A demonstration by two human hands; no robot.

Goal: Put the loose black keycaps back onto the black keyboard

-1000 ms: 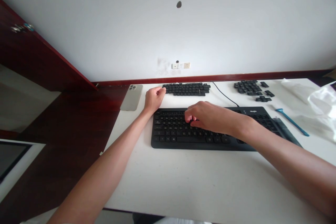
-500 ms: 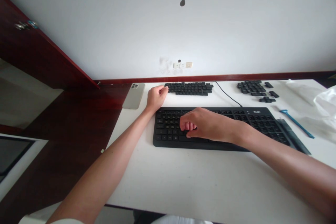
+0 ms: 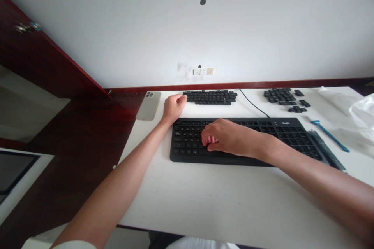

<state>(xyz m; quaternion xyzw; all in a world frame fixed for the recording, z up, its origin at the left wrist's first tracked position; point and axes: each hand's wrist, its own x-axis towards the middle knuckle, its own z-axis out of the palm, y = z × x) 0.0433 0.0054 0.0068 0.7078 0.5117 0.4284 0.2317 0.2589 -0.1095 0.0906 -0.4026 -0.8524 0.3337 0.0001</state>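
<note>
A black keyboard (image 3: 187, 159) lies on the white table; its left part has keycaps on, while the right part shows bare key sockets. My right hand (image 3: 222, 136) is over the middle of it, fingers curled and thumb low against the keys; whatever the fingers hold is hidden. Behind the keyboard sits a block of loose black keycaps (image 3: 212, 97) laid out in rows. At that block's left end rests my left hand (image 3: 173, 107), its fingers closed and touching or nearly touching the end keycaps. I cannot make out anything inside it.
A phone (image 3: 148, 106) lies at the table's left edge. More loose keycaps (image 3: 279, 96) are at the back right, near a crumpled white plastic bag (image 3: 362, 113). A blue tool (image 3: 330, 136) lies right of the keyboard. The keyboard cable (image 3: 254, 104) runs to the back.
The right hand has shifted very slightly to the right over the keys. The left hand stays by the keycap block. The view has tipped a little.
</note>
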